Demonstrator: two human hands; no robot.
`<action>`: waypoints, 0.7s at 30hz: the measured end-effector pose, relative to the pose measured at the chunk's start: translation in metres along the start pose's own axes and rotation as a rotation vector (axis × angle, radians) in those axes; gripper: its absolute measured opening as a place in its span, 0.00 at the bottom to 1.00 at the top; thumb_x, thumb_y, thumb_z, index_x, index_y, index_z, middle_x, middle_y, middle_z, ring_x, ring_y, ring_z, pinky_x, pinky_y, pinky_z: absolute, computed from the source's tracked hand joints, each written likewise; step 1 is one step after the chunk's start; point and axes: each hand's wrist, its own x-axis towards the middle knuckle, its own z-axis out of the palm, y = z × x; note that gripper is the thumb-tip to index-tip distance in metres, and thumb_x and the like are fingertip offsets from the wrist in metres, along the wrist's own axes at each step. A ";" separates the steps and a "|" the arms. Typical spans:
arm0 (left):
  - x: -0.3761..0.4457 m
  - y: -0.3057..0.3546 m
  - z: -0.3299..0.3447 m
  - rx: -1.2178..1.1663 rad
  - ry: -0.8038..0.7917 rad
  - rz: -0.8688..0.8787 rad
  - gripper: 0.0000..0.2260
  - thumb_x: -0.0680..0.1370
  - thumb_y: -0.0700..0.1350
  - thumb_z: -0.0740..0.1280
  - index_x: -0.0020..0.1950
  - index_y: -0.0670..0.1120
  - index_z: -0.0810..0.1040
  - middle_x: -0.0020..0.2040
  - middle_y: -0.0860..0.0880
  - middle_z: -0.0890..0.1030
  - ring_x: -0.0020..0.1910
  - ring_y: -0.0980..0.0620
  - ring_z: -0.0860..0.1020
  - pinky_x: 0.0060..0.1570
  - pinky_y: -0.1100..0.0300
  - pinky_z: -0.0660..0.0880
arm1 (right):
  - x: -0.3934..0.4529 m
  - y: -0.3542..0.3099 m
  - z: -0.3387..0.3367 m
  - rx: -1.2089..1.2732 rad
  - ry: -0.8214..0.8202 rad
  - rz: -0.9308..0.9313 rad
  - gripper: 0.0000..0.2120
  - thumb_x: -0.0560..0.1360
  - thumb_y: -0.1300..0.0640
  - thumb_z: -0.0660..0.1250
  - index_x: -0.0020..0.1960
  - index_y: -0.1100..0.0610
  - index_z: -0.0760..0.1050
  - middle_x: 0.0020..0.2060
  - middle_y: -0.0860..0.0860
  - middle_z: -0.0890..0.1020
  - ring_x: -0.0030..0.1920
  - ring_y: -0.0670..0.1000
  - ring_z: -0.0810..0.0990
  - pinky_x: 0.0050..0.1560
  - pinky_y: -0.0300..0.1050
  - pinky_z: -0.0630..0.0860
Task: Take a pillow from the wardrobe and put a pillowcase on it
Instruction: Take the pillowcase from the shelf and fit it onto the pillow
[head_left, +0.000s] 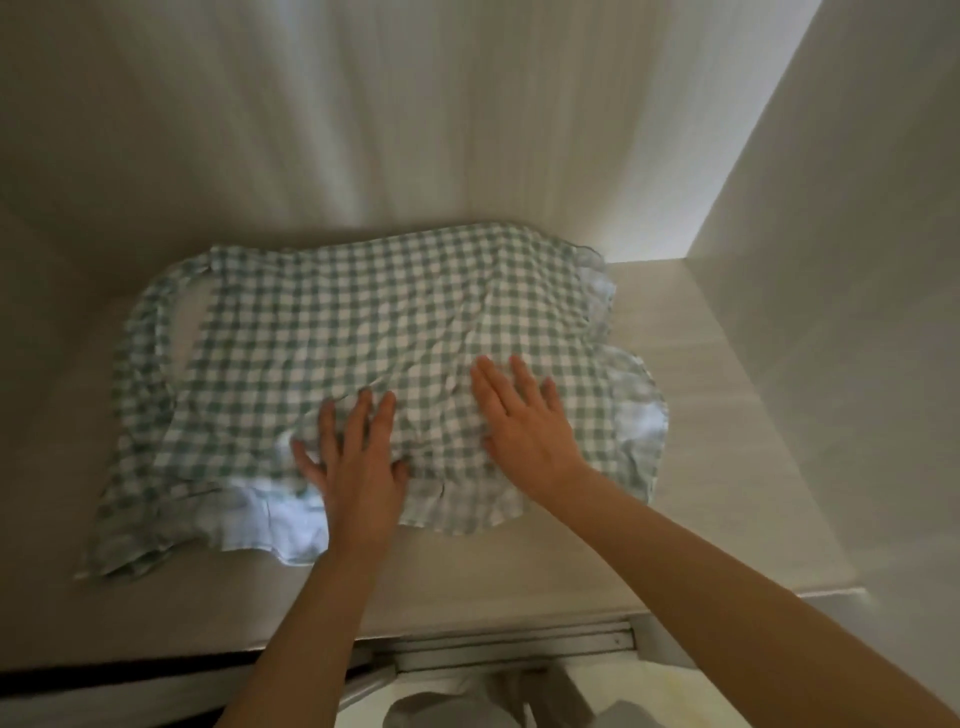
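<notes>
In the head view, whether a pillow fills the checked pillowcase (363, 338) cannot be told, and pale shapes at the bottom edge are cut off and unclear. The pillowcase is spread rumpled on the shelf (701, 441) at mid-frame, its far edge against the back wall (415, 130). The left hand (358, 462) and right hand (524, 426) are laid flat on its near part, fingers spread, nothing gripped.

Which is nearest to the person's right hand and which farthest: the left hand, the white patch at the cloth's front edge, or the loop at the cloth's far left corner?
From the right hand, in the head view:
1. Left hand, just to its left, flat on the checked cloth.
2. White patch, at the front edge, beyond the left hand.
3. Loop, at the far left corner, farthest.
</notes>
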 end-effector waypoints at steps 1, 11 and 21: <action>0.002 -0.001 0.002 0.018 0.017 0.003 0.40 0.62 0.44 0.81 0.72 0.51 0.69 0.72 0.46 0.73 0.74 0.36 0.63 0.68 0.28 0.52 | 0.003 0.004 0.003 0.000 -0.016 0.031 0.37 0.80 0.50 0.59 0.78 0.56 0.40 0.79 0.52 0.45 0.77 0.61 0.43 0.74 0.63 0.46; 0.006 0.002 0.010 0.043 0.169 -0.016 0.23 0.62 0.37 0.79 0.55 0.48 0.81 0.53 0.47 0.84 0.65 0.35 0.73 0.64 0.33 0.62 | 0.006 0.022 0.006 -0.189 0.018 -0.017 0.40 0.62 0.51 0.79 0.69 0.57 0.67 0.70 0.56 0.70 0.70 0.63 0.68 0.65 0.64 0.66; -0.007 0.013 0.004 0.029 0.188 -0.038 0.18 0.61 0.36 0.80 0.48 0.47 0.83 0.46 0.49 0.83 0.58 0.38 0.77 0.57 0.36 0.65 | -0.008 0.026 0.016 -0.108 0.140 -0.029 0.36 0.56 0.59 0.79 0.62 0.58 0.72 0.61 0.55 0.78 0.63 0.62 0.75 0.60 0.63 0.71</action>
